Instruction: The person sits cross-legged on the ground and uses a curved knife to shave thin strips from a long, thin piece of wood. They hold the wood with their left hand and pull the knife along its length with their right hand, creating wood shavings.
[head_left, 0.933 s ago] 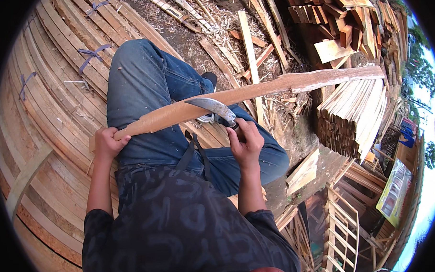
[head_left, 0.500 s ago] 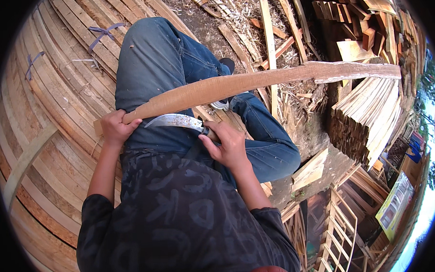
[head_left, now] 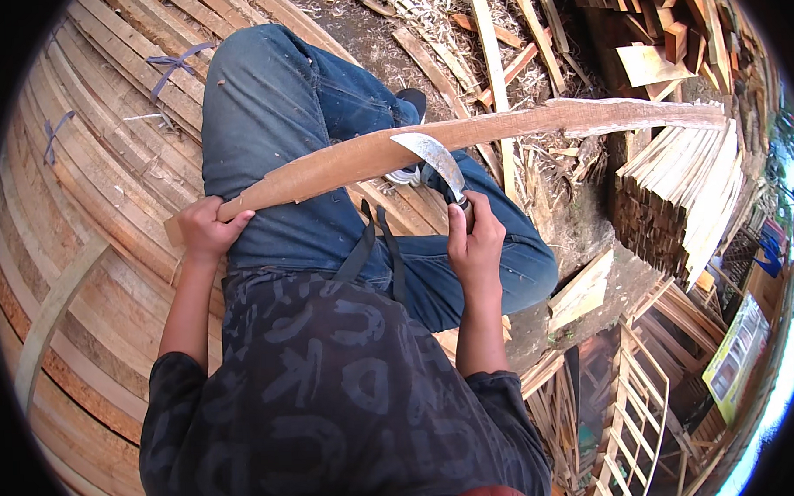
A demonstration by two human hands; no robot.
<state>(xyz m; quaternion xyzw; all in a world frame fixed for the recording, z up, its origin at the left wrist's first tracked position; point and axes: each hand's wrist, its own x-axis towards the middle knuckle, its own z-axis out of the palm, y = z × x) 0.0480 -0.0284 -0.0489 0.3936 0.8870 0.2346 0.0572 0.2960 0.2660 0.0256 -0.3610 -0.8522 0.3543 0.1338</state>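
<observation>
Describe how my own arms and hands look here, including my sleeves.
You wear a dark T-shirt with faded grey, letter-like markings. Its loose short sleeves end near the elbows, leaving both forearms uncovered. Your left hand and right hand are bare: no gloves, and no watch or bracelet shows on either wrist.

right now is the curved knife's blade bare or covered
Bare: the curved knife, gripped by the right hand, shows its metal blade along the whole curve, with nothing over it.
</observation>
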